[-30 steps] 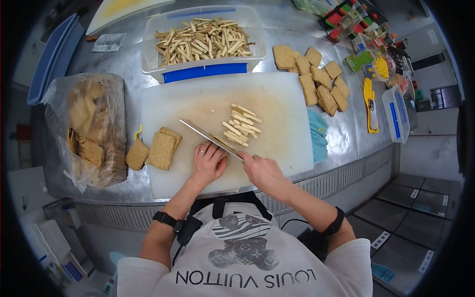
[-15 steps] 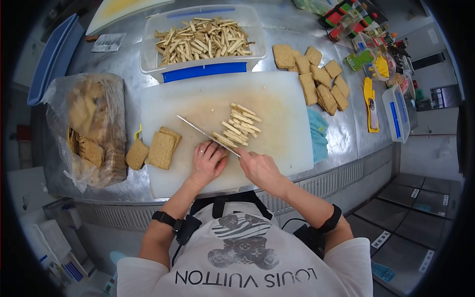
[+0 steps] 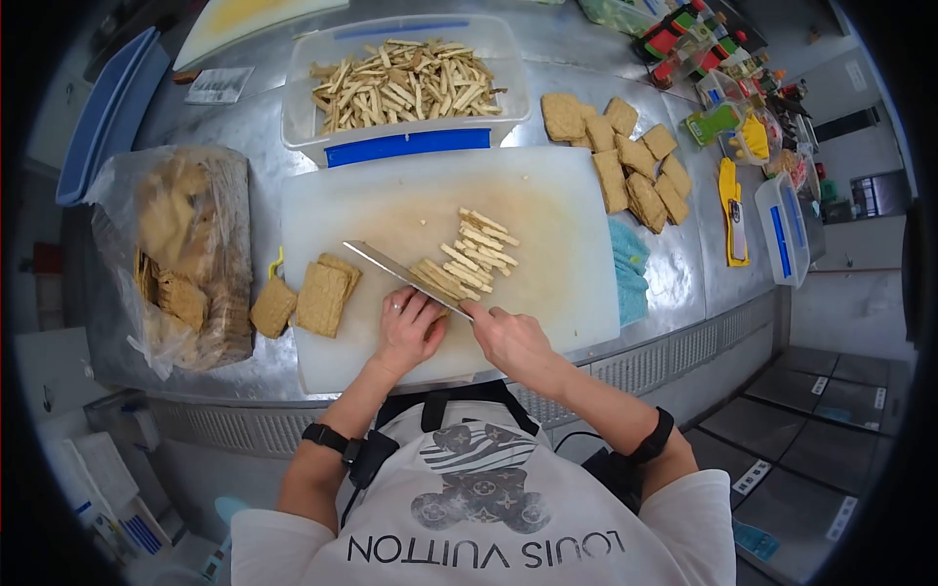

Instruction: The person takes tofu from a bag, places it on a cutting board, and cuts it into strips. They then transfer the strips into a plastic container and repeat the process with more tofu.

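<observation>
My right hand point(image 3: 511, 342) is closed around the handle of a long knife point(image 3: 391, 270), whose blade points up and to the left over the white cutting board point(image 3: 567, 264). My left hand point(image 3: 410, 327) has bent fingertips pressed down just below the blade, on a tan block mostly hidden under them. Several cut strips point(image 3: 482, 249) lie in a loose row at the upper right of the blade. Two uncut tan blocks point(image 3: 320, 299) overlap at the board's left side, and another block point(image 3: 274, 308) lies beside the board.
A clear bin point(image 3: 405, 137) of cut strips stands behind the board. On the left is a plastic bag point(image 3: 186, 254) of blocks. Stacked blocks point(image 3: 645, 186), a teal cloth point(image 3: 628, 269) and a yellow item point(image 3: 732, 210) lie to the right, with bottles point(image 3: 684, 44) farther back.
The knife has shifted slightly left and its blade appears broader. More cut strips show beside the blade. The view has shifted slightly; both hands stay near the same place.
</observation>
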`<state>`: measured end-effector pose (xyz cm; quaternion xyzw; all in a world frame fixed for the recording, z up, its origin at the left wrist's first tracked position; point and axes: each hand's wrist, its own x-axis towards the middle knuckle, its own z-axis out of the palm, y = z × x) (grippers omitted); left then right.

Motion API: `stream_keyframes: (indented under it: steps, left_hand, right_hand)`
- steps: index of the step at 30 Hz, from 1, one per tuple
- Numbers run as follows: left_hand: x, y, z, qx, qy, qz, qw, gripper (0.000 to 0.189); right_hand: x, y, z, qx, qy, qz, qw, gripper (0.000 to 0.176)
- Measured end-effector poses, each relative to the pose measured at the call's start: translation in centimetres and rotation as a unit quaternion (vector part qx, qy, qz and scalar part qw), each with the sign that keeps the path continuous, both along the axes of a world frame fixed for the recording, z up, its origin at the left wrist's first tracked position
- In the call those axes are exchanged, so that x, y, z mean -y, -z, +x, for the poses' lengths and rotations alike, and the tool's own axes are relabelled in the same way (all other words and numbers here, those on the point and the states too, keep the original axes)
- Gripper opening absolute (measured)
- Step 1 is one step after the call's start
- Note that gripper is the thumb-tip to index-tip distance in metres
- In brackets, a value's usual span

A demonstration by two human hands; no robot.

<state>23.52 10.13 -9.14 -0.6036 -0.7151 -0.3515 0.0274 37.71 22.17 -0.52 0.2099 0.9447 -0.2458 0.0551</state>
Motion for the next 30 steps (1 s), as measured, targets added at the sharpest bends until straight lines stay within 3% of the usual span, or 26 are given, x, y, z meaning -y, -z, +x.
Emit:
stream_keyframes:
  steps: [4,10,16,22,30]
  left_hand:
    - [-0.3,0.1,-0.1,-0.001,-0.003,0.011,1.000,0.030]
    - [0.1,0.4,0.0,-0.008,-0.007,0.012,1.000,0.033]
    - [0.3,0.3,0.1,0.007,0.001,0.014,1.000,0.033]
    - [0.5,0.5,0.1,0.014,-0.010,0.014,1.000,0.034]
    - [0.5,0.6,-0.1,0.025,-0.001,0.008,1.000,0.034]
  right_hand:
    - [-1.0,-0.1,0.3,-0.041,-0.003,-0.010,0.999,0.033]
    - [-0.1,-3.2,1.5,0.032,-0.015,-0.018,0.999,0.033]
    - [-0.1,0.8,0.1,-0.058,-0.001,0.004,0.998,0.027]
    - [-0.4,-3.2,1.4,-0.004,-0.010,-0.031,0.999,0.031]
    - [-0.2,0.6,0.2,-0.060,0.005,-0.027,0.998,0.027]
